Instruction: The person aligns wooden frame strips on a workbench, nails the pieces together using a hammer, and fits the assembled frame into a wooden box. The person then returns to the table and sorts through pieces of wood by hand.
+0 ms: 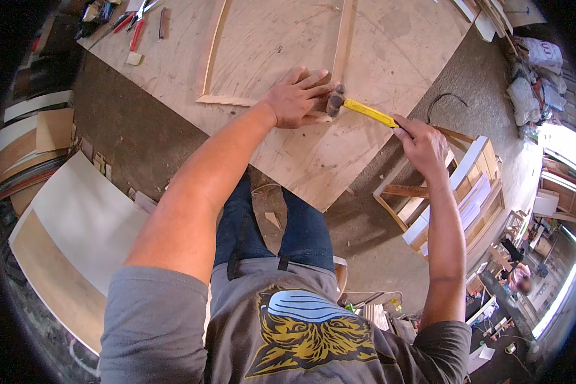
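Observation:
My left hand (pixel 296 101) lies with its fingers spread over the near end of a thin wooden frame (pixel 227 100), at the corner by the upright strip (pixel 343 48). Under both is a plywood sheet (pixel 390 77). Around the yellow handle of a hammer (pixel 371 113) the fingers of my right hand (pixel 422 146) are wrapped. The hammer's dark metal head is beside the fingertips of my left hand, at the frame's corner; whether it touches the wood I cannot tell.
Red-handled pliers (pixel 136 33) and a wood scrap (pixel 134 59) are at the upper left. A wooden crate-like frame (pixel 457 185) stands right of the sheet. Curved panels (pixel 77 237) lean at the left. White sacks (pixel 525 99) sit at right; another person (pixel 520 279) is farther off.

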The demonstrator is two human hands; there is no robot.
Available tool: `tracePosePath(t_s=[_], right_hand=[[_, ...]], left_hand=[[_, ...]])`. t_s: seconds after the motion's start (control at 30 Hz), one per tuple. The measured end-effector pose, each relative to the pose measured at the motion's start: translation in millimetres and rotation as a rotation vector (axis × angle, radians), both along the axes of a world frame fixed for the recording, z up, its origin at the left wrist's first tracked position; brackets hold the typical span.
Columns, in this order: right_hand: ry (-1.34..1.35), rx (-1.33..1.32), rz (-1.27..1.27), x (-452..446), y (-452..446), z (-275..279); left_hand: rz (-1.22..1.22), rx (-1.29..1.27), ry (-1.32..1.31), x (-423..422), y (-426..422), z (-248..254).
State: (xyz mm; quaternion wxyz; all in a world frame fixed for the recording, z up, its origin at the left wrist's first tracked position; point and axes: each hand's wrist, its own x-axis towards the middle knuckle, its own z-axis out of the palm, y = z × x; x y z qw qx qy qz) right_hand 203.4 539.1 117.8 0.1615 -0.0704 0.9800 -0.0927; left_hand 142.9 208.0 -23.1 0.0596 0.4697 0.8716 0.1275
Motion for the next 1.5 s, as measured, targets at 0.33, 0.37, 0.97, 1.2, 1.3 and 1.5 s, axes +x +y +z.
tracePosePath(t_s=[0.33, 0.37, 0.97, 1.2, 1.3, 1.5], right_hand=[[0.038, -0.036, -0.027, 4, 4, -7], [0.037, -0.034, -0.012, 6, 6, -9], [0.02, -0.052, -0.045, 9, 3, -11], [0.093, -0.075, -0.028, 6, 4, -8], [0.082, -0.039, 0.022, 11, 2, -10], [0.116, -0.105, -0.077, 12, 4, -16]], left_hand=[[0.008, 0.021, 0.02, 1, 0, -6], [0.008, 0.009, 0.012, 1, 0, -5], [0.02, -0.005, 0.013, 2, 1, -5], [0.02, 0.031, 0.054, 1, 0, -11], [0.018, 0.007, 0.055, 1, 0, -8], [0.019, 0.0, 0.122, 2, 1, -12]])
